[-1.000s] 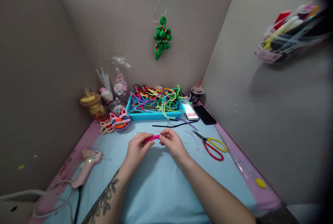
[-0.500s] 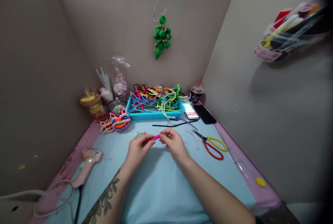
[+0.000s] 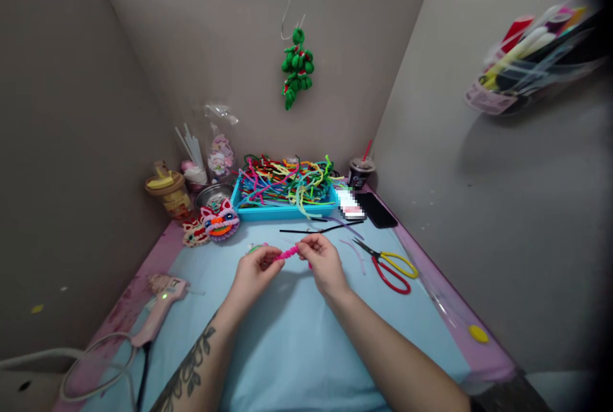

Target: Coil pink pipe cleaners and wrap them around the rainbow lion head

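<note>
A bright pink pipe cleaner (image 3: 289, 253), twisted or coiled along its length, stretches between my two hands above the blue cloth. My left hand (image 3: 259, 269) pinches one end between thumb and fingers. The other end is gripped by my right hand (image 3: 324, 261), and a short pink piece pokes out beneath its fingers. Just behind my left hand lies a small green and pink piece (image 3: 256, 248), partly hidden. Black pipe cleaners (image 3: 301, 231) lie beyond my hands, and thin lilac strands (image 3: 355, 255) rest to the right.
A blue tray (image 3: 287, 213) heaped with colourful pipe cleaners stands at the back. Scissors (image 3: 387, 265) lie at right, near a black phone (image 3: 378, 209) and a drink cup (image 3: 360, 172). On the left are a glue gun (image 3: 160, 310) with its cord and lion-head crafts (image 3: 220, 220).
My right hand has shifted slightly right, away from my left, so more of the pink pipe cleaner shows between them. The things on the table have not moved.
</note>
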Available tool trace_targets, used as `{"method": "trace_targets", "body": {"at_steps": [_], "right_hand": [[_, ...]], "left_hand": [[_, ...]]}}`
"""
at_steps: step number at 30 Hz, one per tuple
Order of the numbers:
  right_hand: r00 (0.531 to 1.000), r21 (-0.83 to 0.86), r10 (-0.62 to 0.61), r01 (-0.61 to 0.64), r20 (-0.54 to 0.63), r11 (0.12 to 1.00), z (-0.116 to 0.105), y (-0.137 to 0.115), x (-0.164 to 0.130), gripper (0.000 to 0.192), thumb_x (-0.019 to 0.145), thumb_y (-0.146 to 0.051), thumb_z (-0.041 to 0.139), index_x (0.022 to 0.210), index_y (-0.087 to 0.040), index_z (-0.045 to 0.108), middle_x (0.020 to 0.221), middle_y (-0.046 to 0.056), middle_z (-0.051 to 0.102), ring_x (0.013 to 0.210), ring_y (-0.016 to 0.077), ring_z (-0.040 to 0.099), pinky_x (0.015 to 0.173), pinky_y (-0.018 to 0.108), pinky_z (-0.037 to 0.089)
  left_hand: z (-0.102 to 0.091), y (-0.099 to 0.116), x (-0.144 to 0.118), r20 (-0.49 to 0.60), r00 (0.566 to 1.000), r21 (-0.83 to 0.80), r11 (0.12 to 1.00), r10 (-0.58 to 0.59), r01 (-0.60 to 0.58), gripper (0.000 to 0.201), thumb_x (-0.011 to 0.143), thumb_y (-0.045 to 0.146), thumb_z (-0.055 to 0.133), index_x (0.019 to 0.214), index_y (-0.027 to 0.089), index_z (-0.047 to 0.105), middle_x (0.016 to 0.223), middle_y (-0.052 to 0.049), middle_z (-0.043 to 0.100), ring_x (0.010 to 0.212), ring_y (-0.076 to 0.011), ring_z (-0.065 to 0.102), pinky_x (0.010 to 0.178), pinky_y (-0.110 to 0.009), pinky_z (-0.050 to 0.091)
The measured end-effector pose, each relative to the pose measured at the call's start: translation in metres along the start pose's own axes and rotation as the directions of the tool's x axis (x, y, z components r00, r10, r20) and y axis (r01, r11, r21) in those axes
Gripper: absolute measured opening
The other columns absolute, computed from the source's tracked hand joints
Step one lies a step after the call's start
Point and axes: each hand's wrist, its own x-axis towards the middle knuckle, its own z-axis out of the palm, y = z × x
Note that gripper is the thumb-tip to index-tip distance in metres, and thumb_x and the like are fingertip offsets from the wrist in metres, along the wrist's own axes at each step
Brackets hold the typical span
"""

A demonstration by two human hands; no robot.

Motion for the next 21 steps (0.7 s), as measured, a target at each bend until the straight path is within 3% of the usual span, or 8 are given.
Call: {"method": "trace_targets", "body": {"at_steps": [3, 6, 11, 17, 21], "right_hand": [[0.993, -0.035, 0.028, -0.024, 0.114, 0.999, 0.0033, 0.0006, -0.0040, 0.022, 0.065, -0.033, 0.076, 0.071, -0.019, 0.061, 0.063, -0.002, 0.060, 0.057, 0.0117, 0.052, 0.058, 0.025, 0.042], [0.982, -0.021, 0.053, -0.050, 0.183, 0.999, 0.0044, 0.0026, -0.0056, 0.026, 0.067, -0.041, 0.075, 0.075, -0.019, 0.064, 0.066, 0.000, 0.063, 0.060, 0.0130, 0.056, 0.060, 0.027, 0.045], [0.989, 0.035, 0.088, -0.093, 0.117, 0.995, 0.0007, 0.0009, -0.0020, 0.034, 0.068, -0.046, 0.073, 0.085, -0.018, 0.065, 0.071, 0.002, 0.065, 0.063, 0.0148, 0.062, 0.061, 0.027, 0.048], [0.992, -0.093, 0.042, -0.031, 0.122, 0.995, 0.0015, -0.0005, -0.0029, 0.018, 0.066, -0.032, 0.074, 0.074, -0.018, 0.068, 0.062, 0.000, 0.063, 0.059, 0.0132, 0.056, 0.063, 0.028, 0.047], [0.995, 0.000, 0.034, -0.034, 0.099, 0.999, 0.0003, 0.0002, -0.0012, 0.027, 0.069, -0.039, 0.072, 0.086, -0.019, 0.068, 0.078, 0.003, 0.067, 0.066, 0.0143, 0.061, 0.067, 0.029, 0.049]], "left_hand": [[0.0010, -0.0014, -0.0013, 0.035, 0.999, 0.043, 0.998, 0.041, -0.042, 0.028, 0.074, 0.036, 0.065, 0.094, 0.016, 0.068, 0.088, -0.008, 0.071, 0.079, -0.0191, 0.066, 0.072, -0.029, 0.052], [-0.0008, 0.0010, -0.0014, 0.019, 1.000, 0.032, 0.999, 0.013, -0.014, 0.028, 0.076, 0.038, 0.063, 0.092, 0.016, 0.068, 0.084, -0.007, 0.071, 0.074, -0.0183, 0.065, 0.067, -0.027, 0.052], [-0.0063, 0.0082, 0.0005, -0.118, 0.990, -0.044, 0.996, -0.084, 0.079, 0.033, 0.076, 0.042, 0.062, 0.090, 0.013, 0.066, 0.072, -0.005, 0.069, 0.064, -0.0162, 0.063, 0.059, -0.025, 0.049], [-0.0032, 0.0005, -0.0003, -0.057, 0.998, 0.018, 1.000, -0.014, 0.015, 0.032, 0.077, 0.041, 0.062, 0.093, 0.014, 0.066, 0.073, -0.005, 0.068, 0.064, -0.0156, 0.062, 0.059, -0.025, 0.048], [-0.0048, 0.0000, 0.0002, -0.085, 0.996, -0.009, 1.000, -0.024, 0.023, 0.031, 0.077, 0.043, 0.061, 0.087, 0.014, 0.068, 0.067, -0.004, 0.068, 0.060, -0.0150, 0.061, 0.057, -0.025, 0.047]]}}
